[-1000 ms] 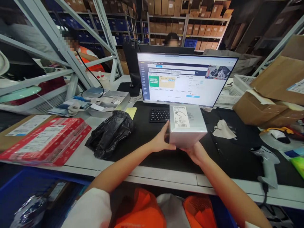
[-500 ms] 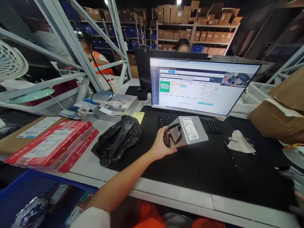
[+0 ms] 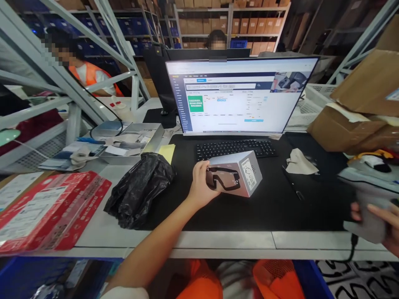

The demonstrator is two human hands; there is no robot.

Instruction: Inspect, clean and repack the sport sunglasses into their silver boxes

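My left hand (image 3: 202, 187) is wrapped round the left end of a small box (image 3: 230, 178) with a picture of wraparound glasses on its front. The box is held tilted above the black desk mat (image 3: 249, 216), its white barcode label turned to the right. At the far right edge, my right hand (image 3: 385, 218) grips a grey corded barcode scanner (image 3: 370, 211), whose cable hangs from the handle. Left of the box lies a crumpled black plastic bag (image 3: 140, 187).
Behind the box stand a keyboard (image 3: 233, 147) and a lit monitor (image 3: 240, 99). A red parcel (image 3: 52, 211) lies at left, near an open tray of papers (image 3: 134, 143). Cardboard boxes (image 3: 343, 128), a pen (image 3: 293, 185) and a crumpled cloth (image 3: 301, 162) are at right. Two people are beyond the desk.
My right hand has come into view at the right with the barcode scanner in it. The box has turned in my left hand, showing more of its glasses picture. The view has shifted.
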